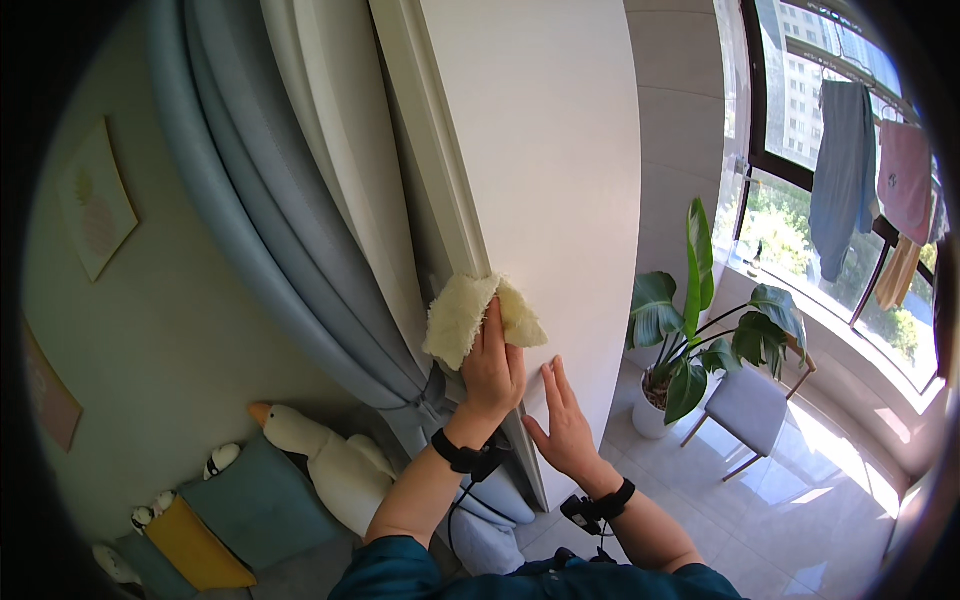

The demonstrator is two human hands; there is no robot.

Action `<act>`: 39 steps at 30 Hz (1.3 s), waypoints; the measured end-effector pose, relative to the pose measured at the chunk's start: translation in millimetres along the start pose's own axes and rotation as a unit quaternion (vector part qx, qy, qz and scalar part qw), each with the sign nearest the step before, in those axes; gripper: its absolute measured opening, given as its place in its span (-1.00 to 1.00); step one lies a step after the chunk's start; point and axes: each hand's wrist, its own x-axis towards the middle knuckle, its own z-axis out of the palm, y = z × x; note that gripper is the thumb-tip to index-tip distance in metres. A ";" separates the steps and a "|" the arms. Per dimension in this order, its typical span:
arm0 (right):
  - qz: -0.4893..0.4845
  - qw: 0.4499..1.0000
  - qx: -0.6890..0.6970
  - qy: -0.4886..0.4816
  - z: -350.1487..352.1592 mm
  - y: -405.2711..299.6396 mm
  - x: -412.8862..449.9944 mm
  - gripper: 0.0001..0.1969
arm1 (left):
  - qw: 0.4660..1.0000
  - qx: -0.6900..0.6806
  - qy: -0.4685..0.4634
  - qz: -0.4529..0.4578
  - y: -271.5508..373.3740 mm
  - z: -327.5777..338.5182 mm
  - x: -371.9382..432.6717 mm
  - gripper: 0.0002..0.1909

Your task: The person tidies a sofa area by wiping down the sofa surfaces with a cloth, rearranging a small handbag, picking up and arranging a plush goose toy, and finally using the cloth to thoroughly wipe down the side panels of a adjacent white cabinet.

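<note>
My left hand (495, 371) grips a fluffy pale-yellow cleaning cloth (457, 319) and presses it to the moulded edge of a white panel (547, 187), perhaps a door or wall end. The cloth is folded over that edge, and its far side is hidden. Lower and to the right, my right hand (564, 420) rests against the flat face of the panel with its fingers apart, holding nothing. Both wrists wear black straps with small devices and cables.
Left of the panel hangs a tied blue-grey curtain (292, 247). Beyond it, a plush goose (337, 469) and cushions (259, 499) lie on a sofa. On the right stand a potted plant (652, 405) and a grey chair (750, 409); laundry (844, 172) hangs by the window.
</note>
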 end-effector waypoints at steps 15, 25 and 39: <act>-0.010 1.000 0.023 -0.008 -12.5 0.9 1.4 -0.23 | 0.947 0.298 0.005 0.120 33.6 -42.2 154.2 -0.55; -0.082 0.977 0.084 0.178 -57.5 -29.4 32.6 -0.50 | 0.920 0.180 -0.289 0.192 13.5 1.5 28.6 -0.73; -0.187 0.966 -0.008 0.177 -32.3 -57.9 95.4 -0.47 | 0.926 -0.016 -0.223 0.303 2.5 -55.6 29.0 -0.76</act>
